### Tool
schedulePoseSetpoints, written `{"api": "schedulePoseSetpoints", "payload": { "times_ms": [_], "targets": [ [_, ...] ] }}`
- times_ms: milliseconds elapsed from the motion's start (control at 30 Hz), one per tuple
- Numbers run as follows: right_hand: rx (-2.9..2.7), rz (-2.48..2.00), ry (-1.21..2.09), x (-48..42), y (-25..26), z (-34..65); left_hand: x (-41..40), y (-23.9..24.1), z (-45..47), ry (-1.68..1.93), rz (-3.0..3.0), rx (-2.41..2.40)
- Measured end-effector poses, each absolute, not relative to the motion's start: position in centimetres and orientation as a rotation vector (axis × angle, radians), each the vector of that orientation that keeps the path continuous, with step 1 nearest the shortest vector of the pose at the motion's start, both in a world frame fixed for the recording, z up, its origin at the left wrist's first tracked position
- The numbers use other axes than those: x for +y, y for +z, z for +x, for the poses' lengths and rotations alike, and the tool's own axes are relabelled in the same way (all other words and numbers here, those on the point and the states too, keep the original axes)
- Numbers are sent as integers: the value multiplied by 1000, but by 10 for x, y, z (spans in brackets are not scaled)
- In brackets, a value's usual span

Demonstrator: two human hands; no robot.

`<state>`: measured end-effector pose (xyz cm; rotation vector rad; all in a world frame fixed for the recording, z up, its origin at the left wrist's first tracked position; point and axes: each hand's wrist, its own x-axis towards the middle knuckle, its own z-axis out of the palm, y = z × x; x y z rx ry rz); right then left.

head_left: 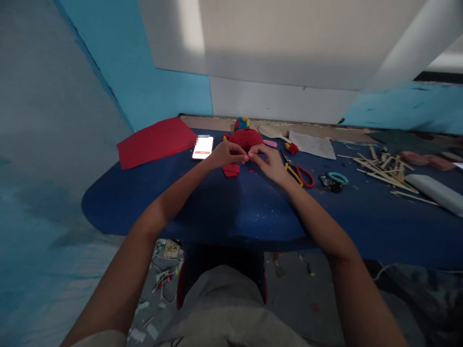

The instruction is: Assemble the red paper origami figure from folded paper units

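Observation:
My left hand (224, 153) and my right hand (268, 162) meet fingertip to fingertip above the blue table. Both are closed in a pinch on a small piece of red paper (247, 157), mostly covered by the fingers. Just below them lie a few red paper strips (231, 170). Right behind my hands sits a rounded red form with a bumpy texture (248, 138), its lower part hidden by them. A smaller bumpy piece, red with yellow (292, 148), rests to the right. Scissors with red and yellow handles (299, 174) lie beside my right wrist.
A large red sheet (157, 142) and a lit phone (203, 147) occupy the left of the blue table (123, 197). Further right are a white paper (313, 144), a teal ring-shaped item (337, 178), scattered wooden sticks (388, 173) and a white roll (436, 193). A wall stands behind.

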<state>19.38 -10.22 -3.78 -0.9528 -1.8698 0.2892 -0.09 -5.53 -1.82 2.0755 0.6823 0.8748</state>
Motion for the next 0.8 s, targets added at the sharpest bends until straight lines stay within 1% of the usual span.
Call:
{"api": "schedulePoseSetpoints", "payload": {
  "times_ms": [400, 567, 800],
  "targets": [
    [-1774, -1018, 489, -95, -43, 198, -44, -27, 0, 999, 2168, 726],
    [-1718, -990, 500, -95, -44, 192, -48, -23, -1, 1036, 2170, 750],
    [-1647, -929, 594, -95, -42, 190, -49, -24, -1, 1010, 2176, 675]
  ]
}}
